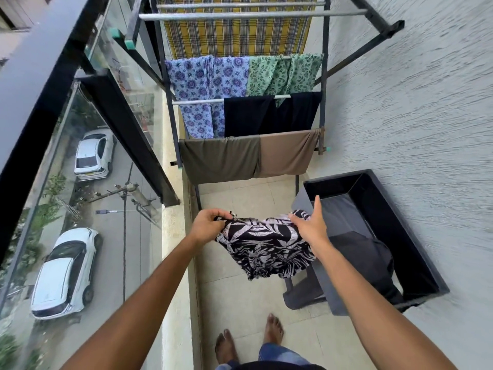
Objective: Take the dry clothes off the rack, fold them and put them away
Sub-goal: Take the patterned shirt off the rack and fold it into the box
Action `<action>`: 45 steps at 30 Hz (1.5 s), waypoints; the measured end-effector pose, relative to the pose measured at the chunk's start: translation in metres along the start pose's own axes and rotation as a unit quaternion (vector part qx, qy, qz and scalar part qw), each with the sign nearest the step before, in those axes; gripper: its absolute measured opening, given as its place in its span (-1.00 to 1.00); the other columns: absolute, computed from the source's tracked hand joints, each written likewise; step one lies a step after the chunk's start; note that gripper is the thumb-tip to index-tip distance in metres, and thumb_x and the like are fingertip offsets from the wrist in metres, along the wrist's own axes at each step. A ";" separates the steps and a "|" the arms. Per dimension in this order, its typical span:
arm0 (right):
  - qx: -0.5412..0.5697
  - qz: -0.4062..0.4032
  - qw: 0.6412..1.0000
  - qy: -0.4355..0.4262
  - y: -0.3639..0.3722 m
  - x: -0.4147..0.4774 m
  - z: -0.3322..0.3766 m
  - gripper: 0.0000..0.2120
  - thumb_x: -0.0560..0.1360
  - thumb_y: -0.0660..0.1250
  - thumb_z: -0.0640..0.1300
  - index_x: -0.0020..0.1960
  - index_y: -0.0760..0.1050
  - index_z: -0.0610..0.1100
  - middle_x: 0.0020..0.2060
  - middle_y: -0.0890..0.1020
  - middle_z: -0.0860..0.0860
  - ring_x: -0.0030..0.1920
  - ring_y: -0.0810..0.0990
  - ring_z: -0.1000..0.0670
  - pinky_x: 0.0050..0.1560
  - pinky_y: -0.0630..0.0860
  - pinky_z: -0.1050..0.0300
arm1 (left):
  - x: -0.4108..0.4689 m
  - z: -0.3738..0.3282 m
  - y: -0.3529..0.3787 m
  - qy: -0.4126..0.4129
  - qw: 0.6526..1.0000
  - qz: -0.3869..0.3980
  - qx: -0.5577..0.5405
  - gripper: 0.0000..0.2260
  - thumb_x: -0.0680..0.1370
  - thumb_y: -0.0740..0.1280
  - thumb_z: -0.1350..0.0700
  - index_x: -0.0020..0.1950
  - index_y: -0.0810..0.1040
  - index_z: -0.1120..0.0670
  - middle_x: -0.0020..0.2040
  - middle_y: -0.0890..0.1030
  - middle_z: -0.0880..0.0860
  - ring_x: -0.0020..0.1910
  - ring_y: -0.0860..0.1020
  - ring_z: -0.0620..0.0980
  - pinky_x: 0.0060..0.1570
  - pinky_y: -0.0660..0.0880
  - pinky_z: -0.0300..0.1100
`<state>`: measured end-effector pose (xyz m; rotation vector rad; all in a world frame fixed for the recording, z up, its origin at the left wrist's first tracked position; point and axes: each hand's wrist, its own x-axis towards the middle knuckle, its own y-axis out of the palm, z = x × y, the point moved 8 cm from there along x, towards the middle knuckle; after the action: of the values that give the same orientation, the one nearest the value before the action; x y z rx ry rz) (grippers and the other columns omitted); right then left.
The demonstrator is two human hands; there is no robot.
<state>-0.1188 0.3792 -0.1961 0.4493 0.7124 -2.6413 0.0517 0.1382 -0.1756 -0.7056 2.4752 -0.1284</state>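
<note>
Narrow balcony: glass railing (53, 161) left, rough wall (413, 102) right. Rack (172, 121) full of clothes (221, 158) blocks ahead. Open bin (400, 236) against wall; bare floor (234, 295) between bin and ledge (173, 263).

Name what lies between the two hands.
Head view: the black-and-white leaf-print garment spans the gap, pinched at one corner by the left hand, its other end touched by the open right hand.

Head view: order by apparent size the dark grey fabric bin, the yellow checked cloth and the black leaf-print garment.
1. Dark grey fabric bin
2. Yellow checked cloth, far and cut by the frame
3. Black leaf-print garment, nearest the camera
</note>
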 end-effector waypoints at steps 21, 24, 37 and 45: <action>-0.467 0.212 0.807 -0.293 0.011 -0.017 0.016 -0.76 0.54 0.41 0.06 0.02 0.70 -0.11 0.20 0.56 0.00 0.20 0.47 -0.06 0.21 0.44 0.00 | 0.009 0.009 0.016 0.127 0.808 0.139 0.558 -0.81 0.53 0.35 0.17 0.11 0.66 0.07 -0.02 0.67 0.03 -0.09 0.57 0.01 -0.12 0.51 -0.18; -0.449 0.157 0.806 -0.352 -0.012 -0.028 0.041 -0.83 0.53 0.40 0.10 -0.16 0.59 0.05 -0.07 0.66 0.10 -0.01 0.55 0.03 -0.04 0.47 0.02 | 0.013 -0.013 0.011 0.143 0.781 0.133 0.593 -0.84 0.51 0.33 0.13 0.04 0.64 0.07 -0.14 0.57 0.01 -0.13 0.54 0.04 -0.12 0.52 -0.11; -0.276 0.148 0.893 -0.323 -0.136 0.037 0.156 -0.87 0.56 0.41 -0.07 0.09 0.68 0.00 -0.18 0.64 0.24 -0.32 0.55 0.37 -0.19 0.40 0.32 | 0.005 -0.183 0.022 0.263 0.860 -0.008 0.437 -0.95 0.54 0.43 0.08 -0.11 0.67 -0.06 -0.20 0.61 -0.13 -0.22 0.54 -0.09 -0.14 0.42 -0.18; -0.178 -0.053 0.880 -0.438 -0.270 0.046 0.246 -0.75 0.63 0.29 -0.22 0.28 0.57 -0.16 -0.14 0.64 -0.04 -0.43 0.41 0.03 -0.44 0.38 0.16 | -0.043 -0.332 0.049 0.395 0.868 -0.151 0.259 -0.88 0.57 0.38 0.19 -0.03 0.57 -0.05 -0.13 0.61 -0.08 -0.19 0.55 -0.07 -0.19 0.42 -0.23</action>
<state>-0.3248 0.4531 0.0999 -0.8594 0.8624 -2.3363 -0.1197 0.1825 0.1129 -0.9051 2.8107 -1.3938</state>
